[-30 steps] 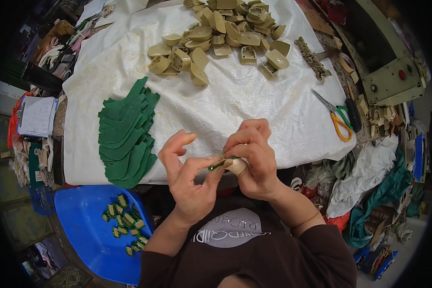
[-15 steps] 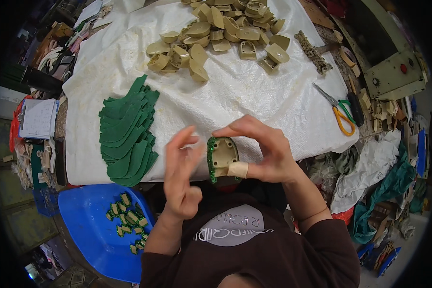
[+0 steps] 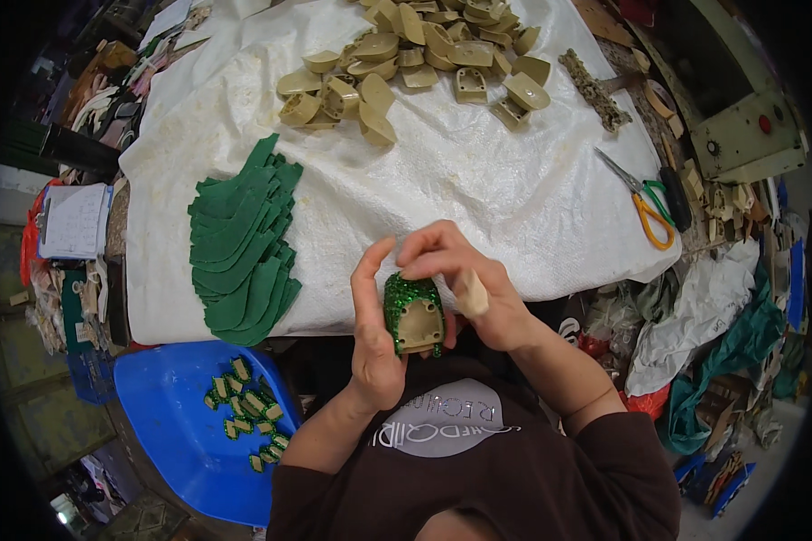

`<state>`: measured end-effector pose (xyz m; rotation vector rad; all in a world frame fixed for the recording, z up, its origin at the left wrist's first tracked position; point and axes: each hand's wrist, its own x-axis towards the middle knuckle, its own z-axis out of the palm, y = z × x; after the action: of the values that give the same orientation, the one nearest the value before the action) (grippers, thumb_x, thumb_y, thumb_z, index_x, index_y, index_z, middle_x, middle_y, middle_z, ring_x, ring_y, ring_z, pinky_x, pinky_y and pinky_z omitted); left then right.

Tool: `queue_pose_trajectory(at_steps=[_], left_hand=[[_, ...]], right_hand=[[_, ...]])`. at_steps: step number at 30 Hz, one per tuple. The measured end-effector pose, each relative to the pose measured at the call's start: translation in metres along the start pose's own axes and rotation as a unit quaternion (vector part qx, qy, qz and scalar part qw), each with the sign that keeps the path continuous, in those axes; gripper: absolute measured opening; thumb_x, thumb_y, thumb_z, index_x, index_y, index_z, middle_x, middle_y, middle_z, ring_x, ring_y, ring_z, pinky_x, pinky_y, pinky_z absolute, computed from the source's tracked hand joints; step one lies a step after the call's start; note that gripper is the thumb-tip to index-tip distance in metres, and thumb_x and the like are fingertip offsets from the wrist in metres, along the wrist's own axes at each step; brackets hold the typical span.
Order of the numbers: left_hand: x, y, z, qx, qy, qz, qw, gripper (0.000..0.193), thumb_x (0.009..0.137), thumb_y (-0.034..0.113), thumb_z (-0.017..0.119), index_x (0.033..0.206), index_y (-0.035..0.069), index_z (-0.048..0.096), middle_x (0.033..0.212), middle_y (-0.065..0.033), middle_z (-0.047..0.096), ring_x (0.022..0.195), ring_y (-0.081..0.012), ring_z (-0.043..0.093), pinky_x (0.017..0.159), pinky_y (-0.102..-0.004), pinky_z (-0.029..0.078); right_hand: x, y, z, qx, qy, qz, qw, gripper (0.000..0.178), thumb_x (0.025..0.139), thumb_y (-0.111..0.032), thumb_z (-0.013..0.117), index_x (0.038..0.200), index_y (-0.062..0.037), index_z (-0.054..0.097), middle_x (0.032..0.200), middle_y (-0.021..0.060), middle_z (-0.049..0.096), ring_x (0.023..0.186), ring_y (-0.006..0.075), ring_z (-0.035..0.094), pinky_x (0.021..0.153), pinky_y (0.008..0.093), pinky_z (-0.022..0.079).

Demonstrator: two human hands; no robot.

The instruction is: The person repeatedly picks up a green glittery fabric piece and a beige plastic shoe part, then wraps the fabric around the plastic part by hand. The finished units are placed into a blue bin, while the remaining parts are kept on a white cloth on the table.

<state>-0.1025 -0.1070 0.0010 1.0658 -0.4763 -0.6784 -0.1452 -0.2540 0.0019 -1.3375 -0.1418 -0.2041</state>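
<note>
A tan plastic shoe heel (image 3: 419, 325), its outside wrapped in green glitter material (image 3: 410, 287), is held in front of my chest with its hollow side facing up. My left hand (image 3: 376, 347) is closed around it, the thumb along its left side. At the heel's far edge, the bent fingers of my right hand (image 3: 465, 284) press on the glitter covering; a pale wrap covers the right thumb, which stands off from the heel. To the left on the table lies a fanned stack of green cut fabric pieces (image 3: 244, 243).
Bare tan heels (image 3: 424, 54) are heaped at the far side of the white table cover (image 3: 478, 180). Scissors (image 3: 641, 194) with orange and green handles lie at right. A blue basin (image 3: 171, 451) at lower left holds several glitter-covered heels (image 3: 248, 406). A clipboard (image 3: 74, 221) is far left.
My left hand has come in and taken hold of the heel. The right thumb has lifted off it, and the right fingers have moved onto the covering at the far edge.
</note>
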Motion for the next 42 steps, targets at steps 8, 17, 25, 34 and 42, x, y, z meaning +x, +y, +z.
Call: queue_pose_trajectory(at_steps=[8,17,25,34,42], left_hand=[[0.003,-0.012,0.012,0.168,0.055,0.153,0.972,0.076,0.095,0.053,0.033,0.135,-0.01,0.022,0.123,-0.0209,0.041,0.106,-0.0231,0.051,0.09,-0.0343,0.044],[0.006,-0.001,0.011,0.021,0.137,0.044,0.989,0.05,0.095,0.029,0.038,0.136,0.004,0.025,0.12,-0.0148,0.042,0.106,-0.0172,0.047,0.09,-0.03,0.04],[0.001,-0.015,0.005,0.097,0.111,0.118,0.982,0.065,0.094,0.047,0.039,0.14,0.005,0.02,0.117,-0.0121,0.046,0.104,-0.0183,0.05,0.087,-0.0326,0.044],[0.008,0.004,0.001,0.119,0.081,0.059,0.988,0.099,0.083,0.075,0.033,0.147,0.006,-0.001,0.123,-0.0178,0.046,0.108,-0.0258,0.052,0.093,-0.0385,0.042],[0.001,0.002,-0.019,0.251,0.026,0.063,0.966,0.077,0.079,0.014,0.072,0.137,-0.005,0.025,0.109,-0.0139,0.053,0.097,-0.0201,0.057,0.085,-0.0306,0.045]], right_hand=[[0.003,0.007,0.001,0.055,-0.076,0.033,0.995,0.014,0.089,-0.017,0.055,0.098,-0.008,0.059,0.112,0.0071,0.051,0.095,0.0179,0.054,0.065,0.0253,0.051],[-0.009,0.015,0.026,0.024,0.049,-0.026,0.998,0.034,0.092,-0.012,0.047,0.126,-0.0058,0.05,0.115,0.0122,0.05,0.106,0.0254,0.048,0.096,0.0343,0.035],[-0.007,0.021,0.025,-0.12,0.044,-0.091,0.988,0.038,0.094,-0.017,0.046,0.129,-0.0042,0.047,0.108,0.0127,0.051,0.095,0.0239,0.052,0.086,0.0337,0.042],[0.005,-0.001,0.0,-0.306,0.049,-0.04,0.95,0.052,0.09,-0.042,0.052,0.125,-0.0032,0.051,0.098,0.0105,0.052,0.076,0.0206,0.054,0.068,0.0295,0.044],[0.001,-0.004,-0.005,-0.282,0.043,-0.116,0.952,0.035,0.085,-0.02,0.059,0.113,0.0003,0.056,0.092,0.0147,0.058,0.086,0.0266,0.06,0.075,0.0328,0.047]])
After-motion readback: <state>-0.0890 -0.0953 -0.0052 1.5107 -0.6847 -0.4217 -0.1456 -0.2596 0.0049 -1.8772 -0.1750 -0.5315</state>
